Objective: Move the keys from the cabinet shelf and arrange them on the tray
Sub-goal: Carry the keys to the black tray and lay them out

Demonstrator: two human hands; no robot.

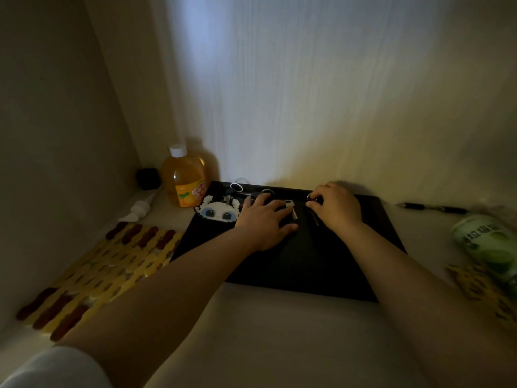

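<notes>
A black tray (307, 264) lies on the dim cabinet shelf. Both hands rest over its far half. My left hand (263, 222) lies flat, fingers spread over a silver key (292, 210) and touching other keys and rings (265, 191) near the tray's back edge. My right hand (335, 208) pinches a key ring (312, 198); a dark key (315, 219) hangs from it onto the tray. A white pixel-bead cat keychain (219, 212) with blue eyes lies on the tray's far left corner, with a white ring (237, 186) behind it.
An orange drink bottle (184, 180) and a black cube (147, 178) stand in the back left corner, beside a white tube (138, 210). A yellow-and-brown woven mat (112, 264) lies left. On the right are a pen (433, 207) and a green can (486, 242).
</notes>
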